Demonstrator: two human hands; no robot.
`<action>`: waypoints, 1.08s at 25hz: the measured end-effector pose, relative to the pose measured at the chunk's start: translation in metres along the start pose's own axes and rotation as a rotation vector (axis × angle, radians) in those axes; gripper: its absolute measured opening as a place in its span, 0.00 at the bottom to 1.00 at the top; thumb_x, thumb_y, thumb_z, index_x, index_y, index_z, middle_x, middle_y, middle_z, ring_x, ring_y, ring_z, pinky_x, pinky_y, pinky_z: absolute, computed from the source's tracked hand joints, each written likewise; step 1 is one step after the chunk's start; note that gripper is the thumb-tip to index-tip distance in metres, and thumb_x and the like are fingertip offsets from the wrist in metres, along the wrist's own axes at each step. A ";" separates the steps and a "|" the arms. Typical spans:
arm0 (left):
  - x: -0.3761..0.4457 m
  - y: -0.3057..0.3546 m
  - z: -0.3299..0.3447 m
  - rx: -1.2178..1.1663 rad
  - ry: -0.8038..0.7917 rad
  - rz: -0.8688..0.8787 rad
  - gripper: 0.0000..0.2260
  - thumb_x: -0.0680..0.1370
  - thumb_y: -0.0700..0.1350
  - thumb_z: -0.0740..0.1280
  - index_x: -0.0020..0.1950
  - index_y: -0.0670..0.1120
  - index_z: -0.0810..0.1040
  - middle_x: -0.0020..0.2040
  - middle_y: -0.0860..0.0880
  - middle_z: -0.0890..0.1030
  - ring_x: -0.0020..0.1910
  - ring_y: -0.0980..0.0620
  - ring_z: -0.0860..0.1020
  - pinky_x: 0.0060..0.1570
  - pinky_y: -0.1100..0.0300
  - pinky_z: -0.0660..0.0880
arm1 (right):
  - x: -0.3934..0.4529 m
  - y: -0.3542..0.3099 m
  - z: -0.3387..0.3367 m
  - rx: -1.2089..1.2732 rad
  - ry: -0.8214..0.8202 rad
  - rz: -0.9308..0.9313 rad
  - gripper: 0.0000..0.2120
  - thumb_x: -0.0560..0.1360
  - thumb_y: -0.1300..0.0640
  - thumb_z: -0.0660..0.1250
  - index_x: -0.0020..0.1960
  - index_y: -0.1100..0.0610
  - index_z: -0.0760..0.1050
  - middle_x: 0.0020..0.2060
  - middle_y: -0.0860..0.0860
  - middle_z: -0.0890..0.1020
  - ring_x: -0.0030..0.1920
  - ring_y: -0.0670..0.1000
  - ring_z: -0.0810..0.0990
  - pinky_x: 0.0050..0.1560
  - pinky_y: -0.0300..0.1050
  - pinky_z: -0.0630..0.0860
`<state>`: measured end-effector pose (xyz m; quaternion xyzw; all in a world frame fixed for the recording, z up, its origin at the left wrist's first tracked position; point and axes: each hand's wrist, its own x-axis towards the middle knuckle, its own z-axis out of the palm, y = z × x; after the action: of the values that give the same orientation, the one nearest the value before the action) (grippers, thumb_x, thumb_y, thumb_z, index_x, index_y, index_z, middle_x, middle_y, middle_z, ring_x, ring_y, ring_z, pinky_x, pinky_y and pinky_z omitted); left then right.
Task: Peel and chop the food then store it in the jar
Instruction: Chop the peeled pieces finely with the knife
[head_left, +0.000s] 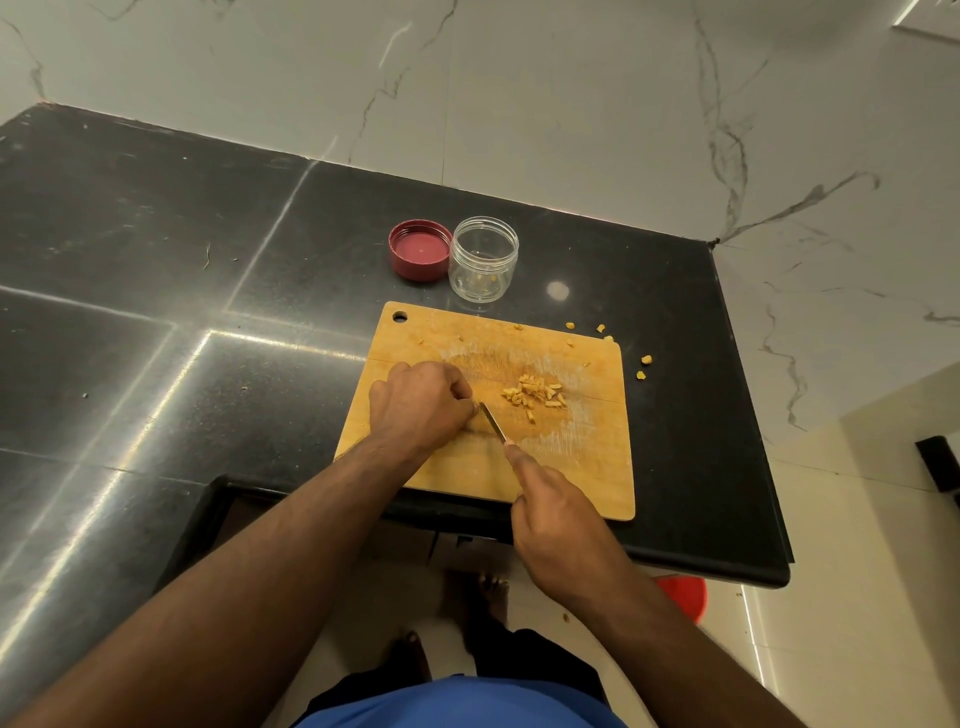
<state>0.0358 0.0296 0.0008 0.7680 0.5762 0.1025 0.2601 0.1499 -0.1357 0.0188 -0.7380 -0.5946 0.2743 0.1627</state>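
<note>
Hands — left (418, 402), right (558, 512) — knife (493, 422) on board (582, 467).

One head-mounted wide-angle camera is supplying the only view. It is looking forward and steeply down from above the near edge of the dark worktop (156, 270). The cutting board (587, 467) is sitting near frame centre at close range. The marble wall (571, 104) is filling the top of the frame, and the floor (857, 519) is showing at the right. Straight lines are bowing toward the frame edges.
</note>
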 end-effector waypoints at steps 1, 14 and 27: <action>0.000 0.000 0.000 -0.010 0.001 -0.003 0.04 0.75 0.54 0.72 0.48 0.57 0.82 0.48 0.58 0.81 0.55 0.52 0.72 0.52 0.50 0.69 | -0.002 0.002 -0.002 0.006 0.024 0.007 0.25 0.83 0.56 0.52 0.80 0.48 0.53 0.66 0.50 0.72 0.59 0.47 0.73 0.61 0.46 0.73; -0.004 -0.003 0.002 -0.011 0.038 -0.025 0.05 0.75 0.56 0.71 0.48 0.58 0.83 0.47 0.60 0.80 0.58 0.52 0.70 0.52 0.49 0.62 | 0.012 -0.006 0.000 0.040 0.025 -0.020 0.25 0.83 0.56 0.53 0.79 0.49 0.54 0.72 0.50 0.69 0.67 0.48 0.70 0.66 0.42 0.69; -0.002 0.001 0.001 0.003 0.030 -0.030 0.04 0.75 0.55 0.70 0.47 0.57 0.82 0.44 0.61 0.78 0.52 0.55 0.66 0.52 0.49 0.61 | 0.001 0.000 0.000 -0.017 0.004 -0.028 0.26 0.83 0.55 0.53 0.79 0.47 0.54 0.62 0.50 0.74 0.56 0.48 0.73 0.57 0.46 0.73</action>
<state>0.0362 0.0273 0.0009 0.7581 0.5916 0.1094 0.2516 0.1503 -0.1350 0.0183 -0.7317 -0.6067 0.2654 0.1614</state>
